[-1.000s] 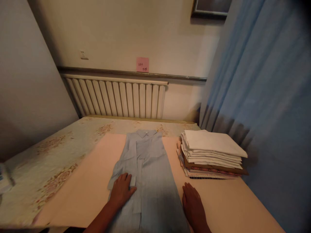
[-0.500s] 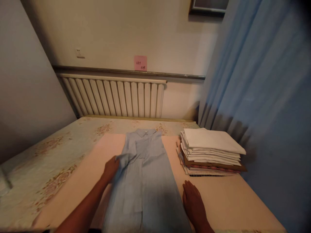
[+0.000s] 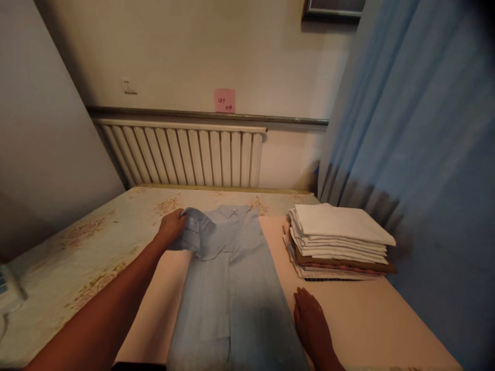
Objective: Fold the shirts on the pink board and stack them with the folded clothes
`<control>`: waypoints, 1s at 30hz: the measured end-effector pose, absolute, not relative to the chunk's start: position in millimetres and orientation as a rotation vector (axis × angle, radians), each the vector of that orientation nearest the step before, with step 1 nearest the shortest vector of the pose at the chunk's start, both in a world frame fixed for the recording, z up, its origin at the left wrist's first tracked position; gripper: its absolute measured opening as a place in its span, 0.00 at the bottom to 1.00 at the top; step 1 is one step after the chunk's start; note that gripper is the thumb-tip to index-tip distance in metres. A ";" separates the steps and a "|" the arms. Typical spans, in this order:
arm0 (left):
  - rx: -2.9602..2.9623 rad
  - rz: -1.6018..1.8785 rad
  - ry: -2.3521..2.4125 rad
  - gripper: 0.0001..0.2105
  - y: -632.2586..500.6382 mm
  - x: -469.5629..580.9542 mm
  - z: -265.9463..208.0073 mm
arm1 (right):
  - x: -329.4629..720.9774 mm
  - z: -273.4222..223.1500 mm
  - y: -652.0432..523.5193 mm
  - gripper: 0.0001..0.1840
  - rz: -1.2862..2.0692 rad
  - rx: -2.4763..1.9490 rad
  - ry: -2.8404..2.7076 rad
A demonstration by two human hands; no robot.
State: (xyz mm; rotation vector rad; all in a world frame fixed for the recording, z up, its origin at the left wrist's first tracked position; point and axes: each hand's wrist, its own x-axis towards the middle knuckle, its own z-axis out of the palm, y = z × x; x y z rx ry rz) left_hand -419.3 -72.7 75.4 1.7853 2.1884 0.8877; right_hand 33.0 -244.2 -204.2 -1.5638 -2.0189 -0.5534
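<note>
A light blue shirt (image 3: 247,288) lies front up, its collar at the far end and its lower part running out of the near edge of view. My left hand (image 3: 172,226) is closed on the end of its left-side sleeve and holds it raised, out to the left of the shirt's shoulder. Beside the shirt's right edge, my right hand (image 3: 309,314) lies flat on a pink sheet (image 3: 363,319), fingers stretched out with nothing in them. Whether its edge touches the shirt, I cannot tell.
A stack of folded clothes (image 3: 344,226), white on top, stands right of the shirt. Beyond the floral-covered table (image 3: 131,221) are a radiator (image 3: 185,154) and a wall. A blue curtain (image 3: 406,154) hangs along the right. Part of a white object (image 3: 11,293) shows far left.
My left hand has moved up and away, carrying the sleeve from beside the shirt's body out toward the shoulder. My right hand stays in about the same place.
</note>
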 end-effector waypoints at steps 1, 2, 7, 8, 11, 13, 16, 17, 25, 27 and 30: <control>1.819 0.863 2.189 0.10 -74.6 -415.6 75.3 | 32.9 -203.8 -244.3 0.16 -0.556 -1.559 -2.019; 1.856 0.838 2.191 0.11 -76.7 -411.7 75.5 | 32.7 -203.5 -244.4 0.16 -0.557 -1.558 -2.019; 2.006 0.734 2.158 0.11 -89.1 -385.4 81.4 | 33.0 -206.2 -243.8 0.17 -0.569 -1.561 -2.026; 2.032 0.718 2.141 0.11 -92.7 -378.1 82.3 | 33.0 -206.8 -243.5 0.16 -0.570 -1.560 -2.023; 2.120 0.665 2.047 0.11 -109.3 -350.9 76.1 | 32.7 -206.4 -242.9 0.16 -0.574 -1.560 -2.005; 2.177 0.619 1.956 0.11 -126.3 -328.9 61.0 | 32.2 -204.9 -242.9 0.16 -0.572 -1.561 -2.000; 2.283 0.408 1.789 0.13 -156.5 -295.2 22.4 | 32.0 -203.1 -243.1 0.16 -0.554 -1.554 -2.000; 2.315 0.336 1.735 0.13 -166.1 -285.4 7.2 | 32.0 -202.9 -243.2 0.16 -0.550 -1.553 -2.001; 2.368 0.033 1.612 0.13 -199.8 -257.7 -74.4 | 31.5 -200.4 -244.6 0.16 -0.555 -1.546 -2.011; 2.382 0.024 1.610 0.14 -201.7 -258.1 -77.5 | 31.3 -200.2 -244.6 0.16 -0.553 -1.553 -2.013; 2.400 0.026 1.587 0.15 -204.4 -258.4 -75.7 | 31.4 -201.2 -244.4 0.16 -0.559 -1.562 -2.012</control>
